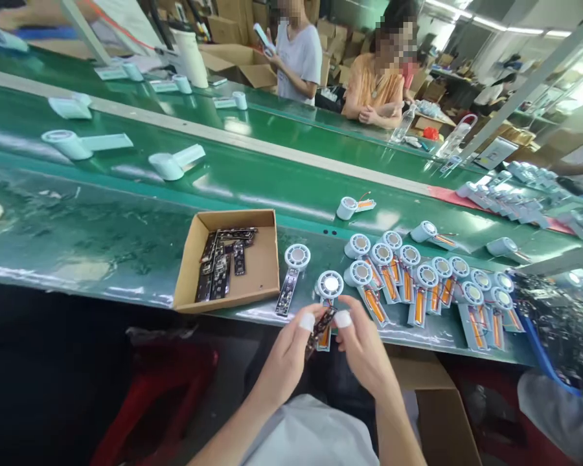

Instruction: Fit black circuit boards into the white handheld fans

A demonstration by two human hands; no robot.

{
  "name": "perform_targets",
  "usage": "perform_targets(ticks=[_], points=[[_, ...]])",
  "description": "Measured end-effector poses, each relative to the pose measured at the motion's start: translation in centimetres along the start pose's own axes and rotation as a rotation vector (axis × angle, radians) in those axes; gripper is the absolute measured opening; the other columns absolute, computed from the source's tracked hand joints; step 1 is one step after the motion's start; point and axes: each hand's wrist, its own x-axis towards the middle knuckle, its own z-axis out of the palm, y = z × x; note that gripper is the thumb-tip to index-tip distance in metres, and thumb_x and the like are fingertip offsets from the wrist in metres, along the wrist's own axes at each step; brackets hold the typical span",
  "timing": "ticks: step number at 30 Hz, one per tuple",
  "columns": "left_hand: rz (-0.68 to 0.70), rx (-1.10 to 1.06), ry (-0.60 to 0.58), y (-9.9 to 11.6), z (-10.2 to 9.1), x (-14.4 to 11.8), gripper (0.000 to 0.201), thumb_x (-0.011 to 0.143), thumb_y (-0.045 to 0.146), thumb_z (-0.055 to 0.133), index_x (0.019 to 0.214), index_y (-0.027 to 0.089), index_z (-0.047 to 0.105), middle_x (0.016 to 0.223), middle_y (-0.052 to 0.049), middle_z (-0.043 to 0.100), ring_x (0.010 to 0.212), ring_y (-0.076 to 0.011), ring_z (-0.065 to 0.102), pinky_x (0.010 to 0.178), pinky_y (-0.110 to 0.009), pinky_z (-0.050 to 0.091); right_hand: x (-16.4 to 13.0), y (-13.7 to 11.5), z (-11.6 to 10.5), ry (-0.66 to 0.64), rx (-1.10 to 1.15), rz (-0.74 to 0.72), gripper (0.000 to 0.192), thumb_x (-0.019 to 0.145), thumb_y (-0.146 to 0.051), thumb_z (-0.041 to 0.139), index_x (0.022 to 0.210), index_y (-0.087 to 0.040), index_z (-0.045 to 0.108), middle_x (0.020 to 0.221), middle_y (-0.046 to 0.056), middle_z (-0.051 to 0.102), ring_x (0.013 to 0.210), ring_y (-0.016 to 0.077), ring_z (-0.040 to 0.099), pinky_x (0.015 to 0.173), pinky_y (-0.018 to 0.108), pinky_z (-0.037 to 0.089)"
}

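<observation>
A dark circuit board (322,325) is tilted between my hands at the front edge of the bench. My left hand (289,349) pinches its left side, with white tape or a cover on the thumb. My right hand (366,353) has its similarly covered thumb at the board's upper end; its fingertips are partly hidden. Just beneath lies a pale blue fan housing (330,285), round head away from me, orange part showing in its handle. To the left, another pale blue fan (297,257) has a circuit board lying along its handle.
A cardboard box (252,285) of circuit boards stands left. Several fan housings (426,276) cluster right, near a blue-rimmed bin (547,353) of dark parts. More housings lie on the green conveyor belt (272,175). Two people are across the line. A red stool (160,401) is below.
</observation>
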Motion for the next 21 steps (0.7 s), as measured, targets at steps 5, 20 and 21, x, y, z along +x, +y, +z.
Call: perform_targets(ticks=[5,20,21], points=[[0.02,0.065,0.025,-1.0,-0.1,0.5,0.053,0.096,0.056,0.038,0.118,0.017,0.067,0.122,-0.013,0.07,0.115,-0.0279,0.064,0.103,-0.043,0.047,1.9,0.0,0.8,-0.122,0.352,0.086,0.028,0.088,-0.04,0.066,0.105,-0.019,0.062,0.08,0.0,0.064,0.072,0.016,0.063,0.067,0.029,0.054],[-0.106,-0.333,-0.201,-0.7,1.7,3.7,0.041,0.079,0.053,0.071,0.102,0.02,0.06,0.093,-0.005,0.073,0.08,-0.0209,0.071,0.073,-0.031,0.054,1.3,0.0,-1.5,-0.242,0.661,-0.06,0.024,0.081,-0.037,0.076,0.09,-0.018,0.065,0.065,-0.003,0.062,0.056,0.0111,0.056,0.061,0.025,0.05],[-0.084,-0.334,-0.169,-0.6,1.7,3.6,0.041,0.08,0.051,0.071,0.105,0.022,0.058,0.098,-0.005,0.073,0.086,-0.0214,0.071,0.078,-0.032,0.054,1.2,-0.4,-1.8,-0.198,0.599,-0.064,0.023,0.081,-0.035,0.076,0.092,-0.018,0.066,0.071,-0.001,0.065,0.064,0.0129,0.06,0.069,0.027,0.052]])
